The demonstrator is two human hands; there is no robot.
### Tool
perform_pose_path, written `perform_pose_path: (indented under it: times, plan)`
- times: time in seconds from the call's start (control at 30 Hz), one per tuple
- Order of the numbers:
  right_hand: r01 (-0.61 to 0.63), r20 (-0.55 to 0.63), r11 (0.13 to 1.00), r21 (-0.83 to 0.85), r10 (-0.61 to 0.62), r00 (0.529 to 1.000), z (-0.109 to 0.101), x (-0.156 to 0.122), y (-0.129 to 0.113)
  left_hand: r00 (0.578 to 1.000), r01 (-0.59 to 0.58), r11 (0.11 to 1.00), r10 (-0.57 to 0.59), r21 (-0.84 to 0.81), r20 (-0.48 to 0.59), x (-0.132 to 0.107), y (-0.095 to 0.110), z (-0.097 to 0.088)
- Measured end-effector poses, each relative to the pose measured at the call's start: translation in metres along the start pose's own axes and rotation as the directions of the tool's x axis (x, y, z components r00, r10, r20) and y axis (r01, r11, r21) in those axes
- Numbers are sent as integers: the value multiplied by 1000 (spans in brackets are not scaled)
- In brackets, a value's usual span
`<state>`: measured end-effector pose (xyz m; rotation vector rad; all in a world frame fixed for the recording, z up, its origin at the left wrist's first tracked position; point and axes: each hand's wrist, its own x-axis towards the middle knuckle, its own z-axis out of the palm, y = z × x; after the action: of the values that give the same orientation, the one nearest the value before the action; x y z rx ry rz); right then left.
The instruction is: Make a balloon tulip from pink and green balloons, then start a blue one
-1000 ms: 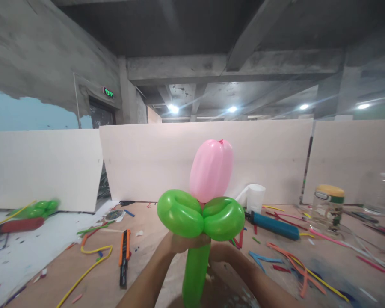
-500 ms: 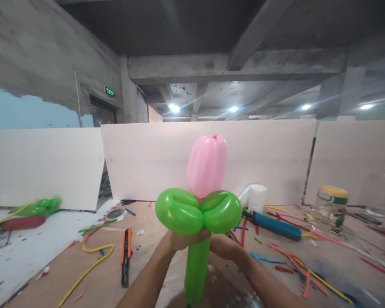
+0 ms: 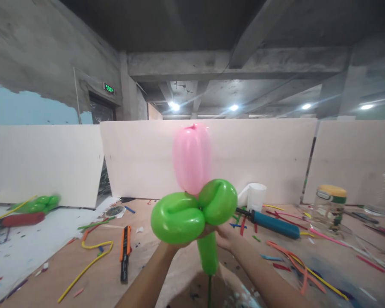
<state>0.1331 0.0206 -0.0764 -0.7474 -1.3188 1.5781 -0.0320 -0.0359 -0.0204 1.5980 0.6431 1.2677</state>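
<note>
A balloon flower (image 3: 192,164) stands upright before me, its pink bud on top and two fat green looped leaves below. Its green stem slants down to a thin uninflated tail. My left hand (image 3: 181,244) is closed around the twist beneath the left leaf, its fingers partly hidden by that leaf. On the other side, my right hand (image 3: 225,240) is at the top of the stem under the right leaf. Its fingers are curled in against the balloon, with the tips partly out of sight.
Brown paper covers the table, strewn with balloon scraps. An orange-black utility knife (image 3: 125,254) lies left. At right are a blue hand pump (image 3: 276,224), a white paper roll (image 3: 256,196), a yellow-lidded jar (image 3: 329,209) and orange deflated balloons (image 3: 303,271). White panels stand behind.
The balloon flower has tilted and turned: its pink bud moved left and up, while the stem's lower end swung right, exposing the thin tail. The right leaf rose, the left leaf dipped.
</note>
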Motion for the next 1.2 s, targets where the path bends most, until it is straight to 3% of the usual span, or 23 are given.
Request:
perform_pose_path:
  times: [0.1, 0.2, 0.3, 0.43, 0.57, 0.73, 0.87, 1.0, 1.2]
  plan:
    - [-100, 27, 994, 43, 99, 995, -4, 2, 5, 999, -44, 999, 44, 13, 4, 0, 12, -2]
    - [-146, -35, 988, 52, 148, 988, -11, 1, 9, 996, -82, 996, 81, -27, -45, 3, 16, -3]
    - [-138, -124, 990, 42, 142, 982, -12, 5, 10, 996, -74, 995, 78, -72, 52, 6, 17, -4]
    - [-45, -239, 997, -61, 29, 970, -7, 11, 7, 986, -72, 994, 83, -77, 147, 8, 21, -4]
    - [77, -295, 958, -277, -161, 942, -2, 9, 0, 990, -122, 979, 133, -164, 55, 10, 25, -1]
    - [244, -181, 813, -529, -389, 903, 4, 1, -13, 996, -89, 973, 88, -212, -15, 8, 29, 1]
    - [308, -53, 747, -590, -416, 908, 14, -8, -31, 994, -43, 991, 55, -124, 99, 4, 26, -4]
    - [375, -48, 764, -525, -466, 884, 29, -23, -57, 991, -64, 997, 69, -50, 112, 5, 22, -2]
    - [378, 84, 786, -488, -389, 917, 41, -45, -82, 956, -137, 991, 132, 0, 263, 4, 25, 3]
